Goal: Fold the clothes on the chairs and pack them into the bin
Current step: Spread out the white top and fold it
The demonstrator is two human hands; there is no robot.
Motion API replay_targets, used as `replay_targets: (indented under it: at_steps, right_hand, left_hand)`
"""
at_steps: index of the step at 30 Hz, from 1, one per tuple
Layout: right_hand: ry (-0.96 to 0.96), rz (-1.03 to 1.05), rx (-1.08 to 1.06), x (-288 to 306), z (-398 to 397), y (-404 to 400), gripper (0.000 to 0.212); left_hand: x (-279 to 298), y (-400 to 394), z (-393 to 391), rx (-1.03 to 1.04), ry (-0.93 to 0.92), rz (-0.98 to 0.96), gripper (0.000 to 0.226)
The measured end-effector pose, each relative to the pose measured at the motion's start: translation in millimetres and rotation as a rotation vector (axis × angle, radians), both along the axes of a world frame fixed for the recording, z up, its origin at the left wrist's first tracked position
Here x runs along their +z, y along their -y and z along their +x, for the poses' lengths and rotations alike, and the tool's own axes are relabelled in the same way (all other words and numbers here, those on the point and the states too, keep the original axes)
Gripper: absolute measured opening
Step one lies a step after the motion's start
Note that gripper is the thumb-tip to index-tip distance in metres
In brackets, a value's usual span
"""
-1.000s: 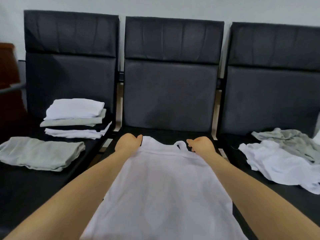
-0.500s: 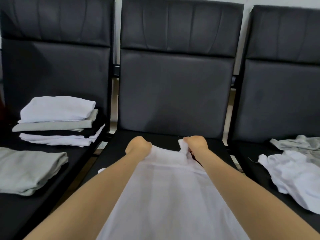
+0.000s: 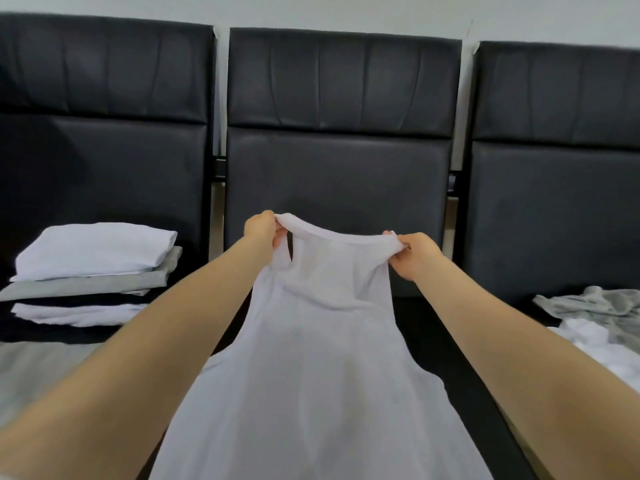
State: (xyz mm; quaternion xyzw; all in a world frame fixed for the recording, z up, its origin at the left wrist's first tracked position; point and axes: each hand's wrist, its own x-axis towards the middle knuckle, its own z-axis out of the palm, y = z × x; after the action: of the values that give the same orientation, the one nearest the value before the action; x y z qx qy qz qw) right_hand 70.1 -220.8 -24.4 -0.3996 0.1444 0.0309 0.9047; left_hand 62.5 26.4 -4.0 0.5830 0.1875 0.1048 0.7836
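A white sleeveless top hangs stretched out over the middle black chair. My left hand pinches its left shoulder strap and my right hand pinches the right one, both raised above the seat. The neckline sags between my hands. On the left chair stands a stack of folded clothes, white, grey and black. No bin is in view.
A folded grey garment lies at the front of the left seat. On the right chair lie a crumpled grey garment and a crumpled white garment. A pale wall runs behind the chair backs.
My hands gripped the top's shoulder straps on the seat, then lifted them up and apart, raising the top off the middle seat. The view tilted upward.
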Motion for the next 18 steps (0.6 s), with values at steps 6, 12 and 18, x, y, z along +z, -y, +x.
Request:
replay_targets:
  at_steps: [6,12,18]
  right_hand:
    - [0.082,-0.191,-0.013,-24.9,2.8,-9.4,0.043]
    - [0.03,-0.817,0.072,-80.6,19.8,-9.4,0.043]
    - [0.137,-1.717,0.076,-105.5,25.9,-7.2,0.007]
  left_hand:
    - [-25.8,2.9,0.7,-0.058,0.005,-0.177,0.01]
    - [-72.3,1.1,25.2,-0.044,-0.121,0.06,0.031]
    - [-112.4,-3.3,38.4,-0.109,-0.117,0.912,0.029]
